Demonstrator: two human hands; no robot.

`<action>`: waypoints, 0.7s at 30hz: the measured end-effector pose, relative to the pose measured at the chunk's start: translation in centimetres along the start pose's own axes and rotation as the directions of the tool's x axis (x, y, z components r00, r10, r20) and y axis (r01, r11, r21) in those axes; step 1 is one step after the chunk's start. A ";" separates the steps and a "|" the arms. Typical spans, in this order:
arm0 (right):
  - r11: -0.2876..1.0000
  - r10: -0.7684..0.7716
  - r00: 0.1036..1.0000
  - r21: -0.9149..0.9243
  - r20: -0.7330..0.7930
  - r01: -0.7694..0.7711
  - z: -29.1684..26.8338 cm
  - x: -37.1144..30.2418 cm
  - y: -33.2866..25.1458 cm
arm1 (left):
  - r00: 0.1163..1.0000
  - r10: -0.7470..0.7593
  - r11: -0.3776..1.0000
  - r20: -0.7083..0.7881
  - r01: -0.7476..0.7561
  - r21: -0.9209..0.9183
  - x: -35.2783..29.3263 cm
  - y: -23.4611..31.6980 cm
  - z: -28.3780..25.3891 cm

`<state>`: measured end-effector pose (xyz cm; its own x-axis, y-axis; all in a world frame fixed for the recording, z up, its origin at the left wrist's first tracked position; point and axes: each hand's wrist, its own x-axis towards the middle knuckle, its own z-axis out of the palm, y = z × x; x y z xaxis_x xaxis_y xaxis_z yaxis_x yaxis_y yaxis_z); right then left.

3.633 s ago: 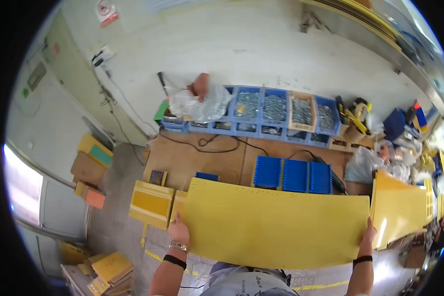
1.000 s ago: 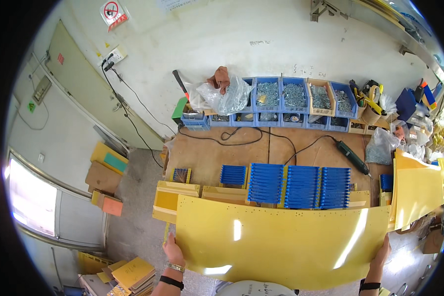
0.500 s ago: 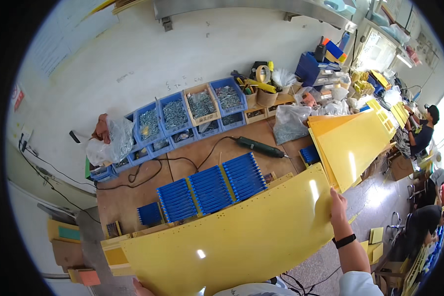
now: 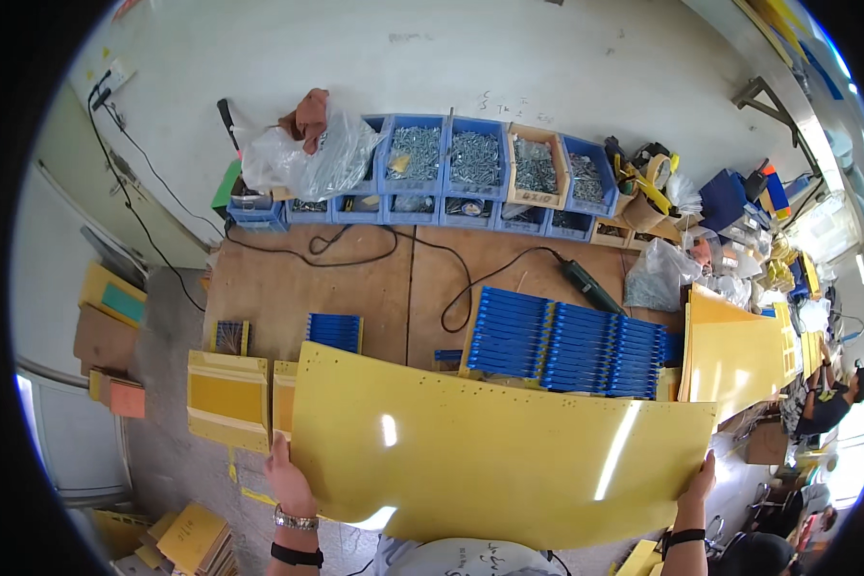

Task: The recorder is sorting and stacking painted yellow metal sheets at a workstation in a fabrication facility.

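Note:
A large, glossy yellow sheet (image 4: 490, 451) with small holes along its far edge spans the space before me, above the near side of the bench. My left hand (image 4: 290, 480) grips its left edge, and my right hand (image 4: 698, 483) has hold of the right edge. Part of each hand's fingers is hidden by the sheet. Just beyond the sheet lie rows of blue slotted strips (image 4: 576, 343) on yellow board. A smaller blue strip block (image 4: 334, 331) sits farther left, and a framed yellow panel (image 4: 228, 398) is beside my left hand.
Blue bins (image 4: 415, 158) of screws line the wall. A dark green corded power tool (image 4: 590, 286) lies on the wooden bench (image 4: 346, 274). More yellow sheets (image 4: 734, 350) are stacked at right; boards (image 4: 197, 538) stand on the floor at lower left. A person (image 4: 835, 398) works far right.
My view has turned left. The sheet now lies more level across it, clear of the stacked sheets at right. My left hand has come fully into view on the sheet's left edge.

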<state>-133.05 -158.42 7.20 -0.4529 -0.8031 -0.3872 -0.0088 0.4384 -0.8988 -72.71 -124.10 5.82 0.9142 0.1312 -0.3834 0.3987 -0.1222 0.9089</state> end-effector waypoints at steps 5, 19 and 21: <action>0.999 -0.009 0.998 0.051 0.068 0.005 -1.0 0.7 -0.1 | 0.996 0.074 0.994 -0.054 -0.070 0.087 0.5 -2.6 -0.1; 0.987 -0.097 0.985 -0.110 0.141 0.113 7.5 8.9 -5.5 | 0.999 -0.038 0.999 -0.028 0.038 0.002 -4.2 -3.8 1.5; 0.990 -0.099 0.979 -0.081 0.178 0.115 8.1 10.4 -5.3 | 0.997 -0.040 0.996 -0.063 0.045 0.079 -3.6 -3.5 2.6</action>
<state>-130.45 -172.36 6.28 -0.2842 -0.9014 -0.3266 -0.1335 0.3745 -0.9176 -77.21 -126.70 3.58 0.8911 0.1979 -0.4083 0.4439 -0.1935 0.8749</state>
